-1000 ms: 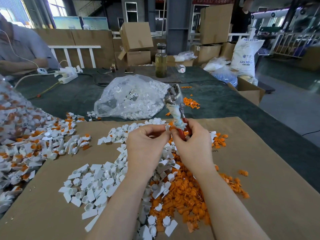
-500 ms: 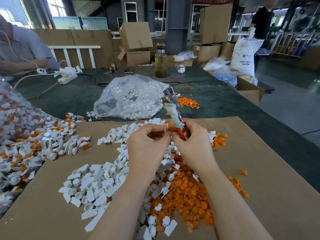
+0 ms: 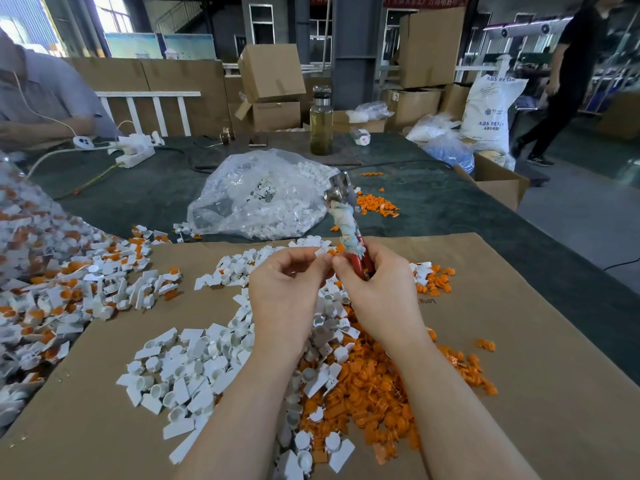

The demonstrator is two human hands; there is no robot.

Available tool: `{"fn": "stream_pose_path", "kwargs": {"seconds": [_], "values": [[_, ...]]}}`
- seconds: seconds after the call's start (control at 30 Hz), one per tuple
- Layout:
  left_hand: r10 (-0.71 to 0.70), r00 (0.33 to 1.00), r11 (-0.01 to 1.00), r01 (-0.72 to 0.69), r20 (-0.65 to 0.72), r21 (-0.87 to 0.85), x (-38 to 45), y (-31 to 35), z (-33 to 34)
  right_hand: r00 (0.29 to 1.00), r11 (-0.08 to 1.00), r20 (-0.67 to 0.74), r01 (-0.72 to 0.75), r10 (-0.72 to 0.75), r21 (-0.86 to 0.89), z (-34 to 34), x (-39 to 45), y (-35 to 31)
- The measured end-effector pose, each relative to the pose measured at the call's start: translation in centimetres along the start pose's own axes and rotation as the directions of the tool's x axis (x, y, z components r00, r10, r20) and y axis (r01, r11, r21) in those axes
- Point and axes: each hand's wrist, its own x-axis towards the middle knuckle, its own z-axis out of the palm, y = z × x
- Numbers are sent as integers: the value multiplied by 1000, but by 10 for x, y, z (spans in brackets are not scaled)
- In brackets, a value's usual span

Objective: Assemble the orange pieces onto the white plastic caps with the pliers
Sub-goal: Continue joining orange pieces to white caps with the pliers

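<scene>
My right hand [image 3: 377,292] grips the red handles of the pliers [image 3: 346,216], whose metal head points up and away, the shaft wrapped in white cloth. My left hand [image 3: 287,289] pinches a white cap [image 3: 321,252] at its fingertips, right beside my right thumb. Under both hands, on the cardboard sheet [image 3: 536,358], lies a pile of loose white caps [image 3: 194,365] with a heap of orange pieces [image 3: 374,386] to its right.
Assembled white-and-orange caps [image 3: 62,292] pile up at the left. A clear bag of white caps [image 3: 263,199] lies behind the cardboard, a glass bottle [image 3: 321,123] farther back. A seated person is at the far left; another walks at the far right.
The pliers' head has tilted slightly left and back. My left fingers have shifted on the white cap next to my right thumb. The person in the background walked rightward.
</scene>
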Motion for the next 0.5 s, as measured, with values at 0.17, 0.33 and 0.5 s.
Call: {"fn": "stream_pose_path", "kwargs": {"seconds": [0.17, 0.33, 0.5], "values": [[34, 999, 999, -34, 1, 41, -1, 1, -1, 1000, 1000, 2, -14, 14, 24, 0, 0, -2], [64, 998, 995, -64, -3, 83, -1, -1, 0, 998, 996, 58, -34, 29, 86, -1, 1, -2], [-26, 1000, 993, 25, -5, -112, 5, 1, -6, 925, 966, 366, -176, 98, 187, -19, 4, 3]]}}
